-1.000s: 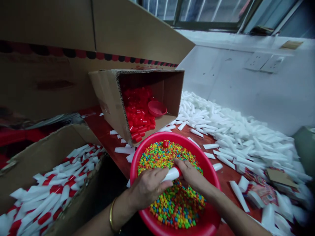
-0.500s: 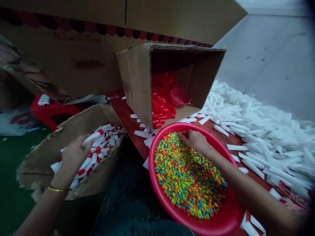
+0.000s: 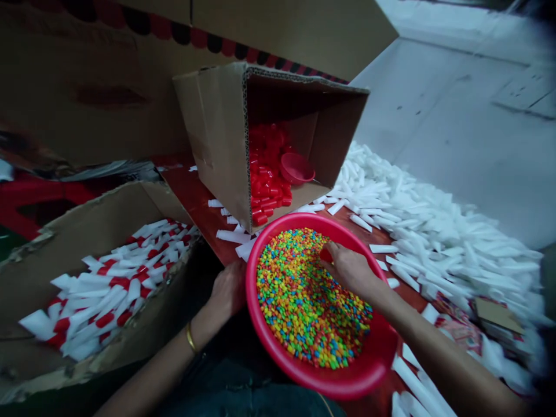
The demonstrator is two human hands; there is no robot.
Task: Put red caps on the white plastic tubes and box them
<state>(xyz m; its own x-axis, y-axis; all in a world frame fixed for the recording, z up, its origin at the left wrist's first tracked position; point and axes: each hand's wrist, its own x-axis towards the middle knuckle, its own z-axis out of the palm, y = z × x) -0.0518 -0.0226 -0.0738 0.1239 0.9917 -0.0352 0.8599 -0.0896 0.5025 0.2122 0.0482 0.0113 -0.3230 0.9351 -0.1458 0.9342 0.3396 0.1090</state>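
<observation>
A round red plastic basin rests on the table, filled with multicoloured small beads. My right hand is over the far side of the beads, its fingertips on a small red cap. My left hand is just outside the basin's near-left rim, with its fingers curled and partly hidden behind the rim. A gold bangle circles the left wrist. To the left, an open cardboard box holds white tubes with red bands.
A tilted cardboard box holds red caps and a small red dish. Loose white tubes lie heaped across the red tabletop and against the wall. Printed cards lie at the right.
My left hand has moved from the box of banded tubes to the basin's rim. My right hand stays at the far side of the beads, and the view has shifted slightly.
</observation>
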